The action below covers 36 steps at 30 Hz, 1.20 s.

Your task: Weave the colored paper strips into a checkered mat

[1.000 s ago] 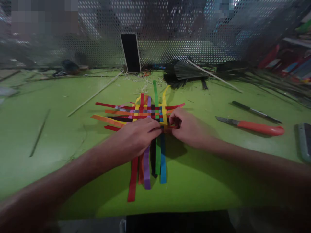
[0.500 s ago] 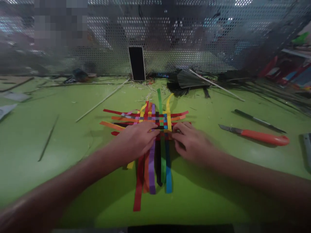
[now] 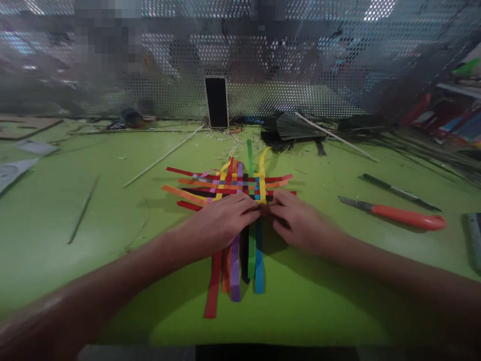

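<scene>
A mat of woven paper strips [image 3: 236,184] in many colours lies flat, its loose ends sticking out on all sides. My left hand [image 3: 229,218] rests over its lower edge, fingers together and tips pressed at the lower right corner. From the right, my right hand [image 3: 300,220] pinches at that same corner, close to my left fingertips. A yellow strip [image 3: 262,175] runs down the right side into the spot between the hands; its lower end is hidden. Below the hands hang red [image 3: 213,288], purple [image 3: 235,273], green [image 3: 252,255] and blue [image 3: 259,271] strips.
At the right lie an orange-handled knife [image 3: 408,215] and a slim dark blade [image 3: 402,192]. A phone [image 3: 217,103] leans on the perforated metal screen [image 3: 300,70] behind. Thin sticks [image 3: 163,156], a dark brush-like bundle [image 3: 295,128] and paper sheets [image 3: 15,173] lie around the green table [image 3: 300,316].
My left hand has slid right along the lower edge, and its fingertips are now close to my right hand's. The view has shifted slightly.
</scene>
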Motion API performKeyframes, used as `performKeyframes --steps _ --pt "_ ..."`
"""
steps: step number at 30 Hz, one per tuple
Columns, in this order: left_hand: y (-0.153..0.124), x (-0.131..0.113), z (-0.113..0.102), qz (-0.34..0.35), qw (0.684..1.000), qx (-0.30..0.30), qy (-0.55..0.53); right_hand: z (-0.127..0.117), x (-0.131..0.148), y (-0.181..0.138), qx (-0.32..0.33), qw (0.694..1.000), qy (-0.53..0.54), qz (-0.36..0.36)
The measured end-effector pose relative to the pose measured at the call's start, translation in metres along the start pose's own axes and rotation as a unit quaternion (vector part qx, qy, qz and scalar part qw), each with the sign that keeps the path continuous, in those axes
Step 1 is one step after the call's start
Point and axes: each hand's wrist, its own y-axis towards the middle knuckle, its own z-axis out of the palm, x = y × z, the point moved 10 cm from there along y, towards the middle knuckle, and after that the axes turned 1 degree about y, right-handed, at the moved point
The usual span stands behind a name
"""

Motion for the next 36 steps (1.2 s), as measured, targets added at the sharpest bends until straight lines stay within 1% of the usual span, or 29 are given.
performKeyframes --steps 3,7,10,15,17,21,25,27,31,33,34,36 --pt "0.0 0.001 0.0 -0.006 1.0 0.002 -0.001 -0.002 -0.002 0.0 0.006 1.0 0.02 0.015" --pt "0.001 -0.002 0.002 -0.011 0.998 0.045 0.033 0.0 -0.004 -0.001 -0.001 0.999 0.027 0.02" --pt "0.001 -0.003 0.005 -0.015 0.996 0.063 0.055 0.001 -0.008 -0.002 -0.005 0.999 0.029 0.025" --pt "0.001 -0.001 0.008 -0.019 0.997 0.062 0.043 -0.001 -0.01 -0.002 -0.004 0.999 0.035 0.029" --pt "0.001 -0.002 0.008 -0.014 0.997 0.062 0.037 -0.005 -0.016 -0.002 -0.016 0.997 0.06 0.053" --pt "0.003 -0.003 0.008 -0.012 0.997 0.07 0.041 -0.008 -0.03 0.001 -0.03 0.979 0.161 0.119" --pt "0.001 -0.003 0.012 -0.021 0.996 0.078 0.041 -0.007 -0.032 0.004 -0.028 0.97 0.192 0.143" --pt "-0.001 -0.003 0.012 -0.024 0.996 0.074 0.035 -0.006 -0.037 0.004 -0.029 0.955 0.237 0.175" --pt "-0.002 -0.005 0.009 -0.019 0.998 0.054 0.028 -0.005 -0.046 0.005 -0.026 0.901 0.371 0.221" --pt "-0.003 -0.004 0.009 -0.022 0.998 0.047 0.031 -0.005 -0.05 0.005 -0.021 0.879 0.415 0.235" --pt "-0.003 -0.002 0.01 -0.025 0.998 0.045 0.033 -0.005 -0.051 0.005 -0.02 0.872 0.424 0.244" --pt "-0.005 0.0 0.012 -0.031 0.998 0.046 0.036 -0.004 -0.052 0.004 -0.013 0.871 0.419 0.256"
